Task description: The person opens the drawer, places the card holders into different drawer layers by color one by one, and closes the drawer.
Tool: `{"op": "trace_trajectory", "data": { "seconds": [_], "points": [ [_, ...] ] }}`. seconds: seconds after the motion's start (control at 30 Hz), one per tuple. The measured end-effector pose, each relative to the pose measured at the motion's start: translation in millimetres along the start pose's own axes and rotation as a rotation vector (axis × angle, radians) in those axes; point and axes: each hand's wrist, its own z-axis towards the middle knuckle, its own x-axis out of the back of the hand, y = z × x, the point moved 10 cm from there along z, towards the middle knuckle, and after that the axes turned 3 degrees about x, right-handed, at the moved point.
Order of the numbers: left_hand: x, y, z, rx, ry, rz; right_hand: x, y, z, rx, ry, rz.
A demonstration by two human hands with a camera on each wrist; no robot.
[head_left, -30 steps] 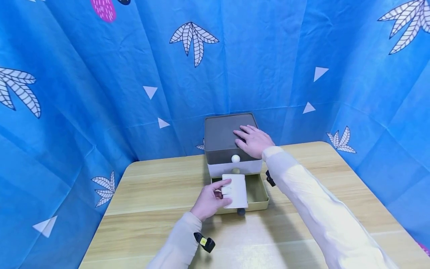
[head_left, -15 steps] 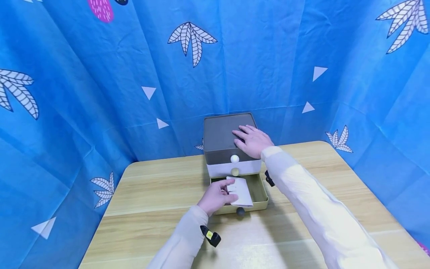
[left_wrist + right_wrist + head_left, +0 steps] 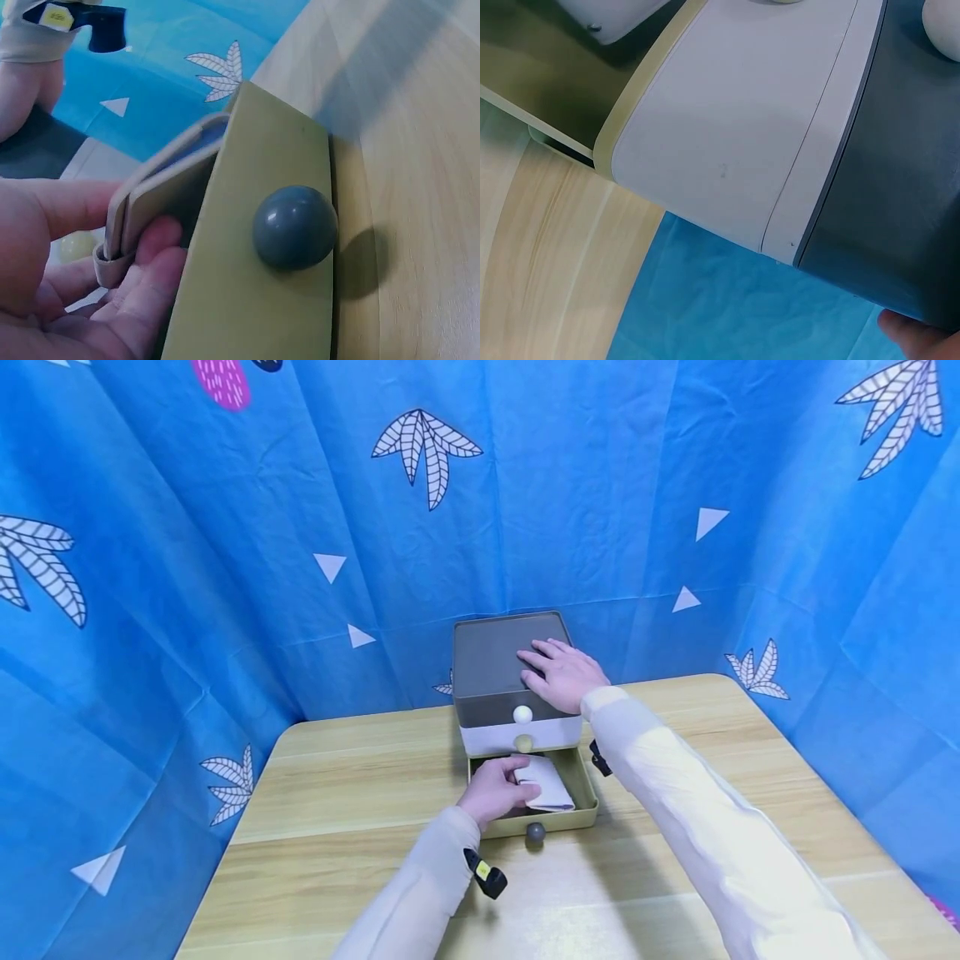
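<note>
My left hand (image 3: 495,789) pinches a small white folded wallet (image 3: 549,783) by its strap side. Fingers and thumb lie on either side of it. The wallet is inside the pulled-out olive bottom drawer (image 3: 564,821), tilted, as the left wrist view shows the wallet (image 3: 166,169) behind the drawer front (image 3: 232,300). Whether it touches the drawer floor I cannot tell. My right hand (image 3: 564,677), fingers spread, rests on the dark grey top (image 3: 491,652) of the drawer unit. Only a fingertip (image 3: 907,330) of it shows in the right wrist view.
Above the olive drawer sit a white drawer (image 3: 487,739) with an olive knob and a dark grey drawer (image 3: 487,710) with a white knob, both pushed in. A grey knob (image 3: 295,227) sticks out in front. The wooden table (image 3: 337,793) meets a blue patterned curtain (image 3: 600,527).
My left hand has moved right and inward, lowering the wallet from above the drawer into it and turning it. My right hand stays on the unit's top.
</note>
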Motion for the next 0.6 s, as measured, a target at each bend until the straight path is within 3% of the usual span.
{"op": "trace_trajectory", "data": {
  "seconds": [0.4,0.6],
  "points": [
    [-25.9,9.6,13.0,-0.059,-0.009,0.218,3,-1,-1,0.011,0.002,-0.004],
    [-32.2,17.0,14.1,-0.098,-0.007,0.327,2,-1,-2,0.014,-0.002,0.004]
  ]
}}
